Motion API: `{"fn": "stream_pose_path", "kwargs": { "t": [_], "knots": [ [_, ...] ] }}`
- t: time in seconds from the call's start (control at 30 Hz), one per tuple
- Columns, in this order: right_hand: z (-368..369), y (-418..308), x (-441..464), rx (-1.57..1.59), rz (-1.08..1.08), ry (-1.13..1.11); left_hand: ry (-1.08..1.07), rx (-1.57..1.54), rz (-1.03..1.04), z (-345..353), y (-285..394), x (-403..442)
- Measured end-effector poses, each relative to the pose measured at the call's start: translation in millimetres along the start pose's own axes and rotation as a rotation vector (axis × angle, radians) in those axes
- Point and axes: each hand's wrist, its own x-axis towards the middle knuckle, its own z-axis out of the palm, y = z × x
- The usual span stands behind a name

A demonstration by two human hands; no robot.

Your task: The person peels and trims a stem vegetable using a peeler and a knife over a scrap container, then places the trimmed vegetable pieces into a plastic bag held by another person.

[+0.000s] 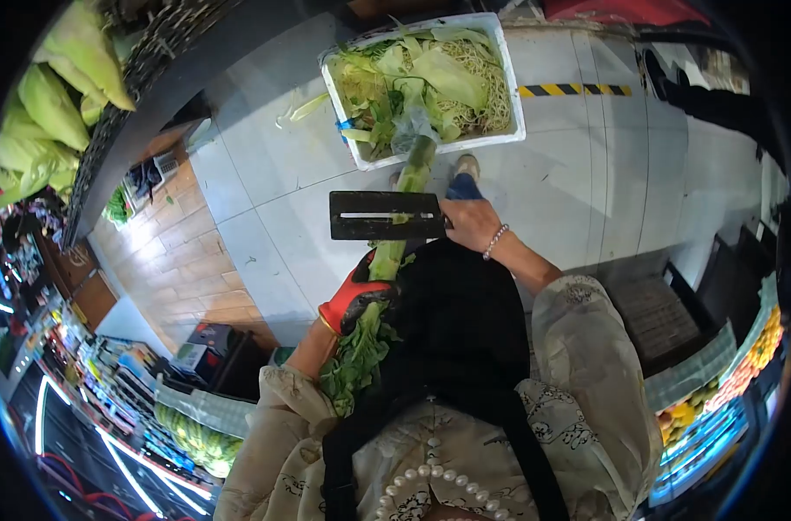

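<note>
My left hand (362,295), in a red and black glove, is wrapped round a long green stem vegetable (387,259). Its leafy end (352,369) hangs below the hand against my sleeve and apron. My right hand (473,223), bare with a beaded bracelet, grips the handle of a wide dark peeler (387,215) with a long slot. The peeler lies across the stem, above my left hand. The stem's far end points at a white foam box (517,104) holding green peelings, leaves and thin pale strands.
Pale leafy vegetables (52,108) fill a wicker basket at upper left. Another person's dark-clothed leg (717,108) is at upper right. A dark crate (651,317) stands at right, watermelons (195,438) at lower left. Peel scraps (307,108) lie beside the foam box.
</note>
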Motion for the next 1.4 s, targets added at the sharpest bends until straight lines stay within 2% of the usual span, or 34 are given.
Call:
{"fn": "stream_pose_path", "kwargs": {
  "t": [0.1, 0.2, 0.3, 0.37, 0.4, 0.43, 0.47, 0.57, 0.67, 0.7, 0.73, 0.8, 0.83, 0.93, 0.97, 1.0, 1.03, 1.07, 1.1, 1.13, 1.17, 1.23, 1.27, 1.3, 1.33, 1.37, 1.4],
  "knots": [
    [18, 5, 17, 0.003, -0.016, 0.121, -0.049, -0.017, -0.025, -12, 15, -4],
    [33, 48, 37, -0.026, 0.393, 0.025, -0.032, 0.041, -0.065, -15, 30, -17],
    [44, 99, 57, -0.067, 0.489, -0.042, -0.032, -0.054, -0.182, -35, 30, -25],
    [63, 140, 61, -0.087, 0.634, -0.066, 0.018, 0.025, -0.230, -28, 33, -37],
    [76, 175, 57, -0.052, 0.718, -0.040, 0.042, 0.072, -0.244, -27, 37, -41],
    [86, 193, 54, -0.011, 0.796, -0.019, -0.018, 0.213, -0.160, -35, 35, -46],
    [76, 194, 49, 0.035, 0.807, -0.053, 0.006, 0.145, -0.185, -33, 40, -43],
    [57, 148, 41, 0.062, 0.719, -0.097, 0.072, -0.109, -0.266, -20, 44, -27],
    [29, 67, 36, 0.066, 0.500, -0.029, 0.152, 0.135, -0.308, -13, 47, 6],
    [19, 46, 35, 0.090, 0.409, -0.081, 0.127, 0.102, -0.289, -18, 43, 14],
    [14, 32, 34, 0.114, 0.313, -0.128, 0.113, 0.160, -0.269, -17, 44, 21],
    [23, 13, 29, 0.132, 0.147, -0.018, 0.087, 0.275, -0.218, -15, 43, 37],
    [23, 10, 29, 0.141, 0.096, -0.058, 0.094, 0.309, -0.163, -17, 41, 43],
    [32, 40, 44, 0.152, 0.157, -0.038, 0.133, 0.409, -0.206, -2, 50, 51],
    [35, 65, 50, -0.067, 0.150, -0.081, 0.137, 0.463, -0.225, 3, 54, 50],
    [23, 87, 60, 0.081, 0.320, -0.032, 0.116, 0.446, -0.200, 1, 51, 51],
    [37, 122, 71, -0.003, 0.400, -0.015, 0.101, 0.431, -0.182, -4, 46, 47],
    [45, 157, 76, -0.124, 0.382, -0.041, 0.088, 0.416, -0.163, -7, 42, 41],
    [57, 196, 84, -0.155, 0.452, 0.001, 0.070, 0.548, -0.146, -1, 46, 36],
    [66, 239, 86, -0.270, 0.461, -0.025, 0.092, 0.551, -0.126, 1, 46, 31],
    [57, 249, 81, -0.192, 0.569, -0.040, 0.112, 0.557, -0.102, 1, 48, 28],
    [37, 222, 79, -0.095, 0.574, 0.051, 0.175, 0.583, -0.112, -2, 55, 38],
    [32, 193, 66, -0.039, 0.586, 0.081, 0.184, 0.419, -0.120, -1, 59, 46],
    [25, 163, 57, -0.007, 0.528, 0.041, 0.219, 0.450, -0.183, 2, 64, 56],
    [34, 142, 45, -0.001, 0.409, 0.107, 0.240, 0.485, -0.224, 6, 69, 71],
    [23, 107, 40, -0.050, 0.358, 0.024, 0.220, 0.489, -0.196, 9, 71, 83],
    [12, 79, 27, 0.095, 0.263, 0.061, 0.208, 0.492, -0.178, 9, 69, 90]
  ]
}}
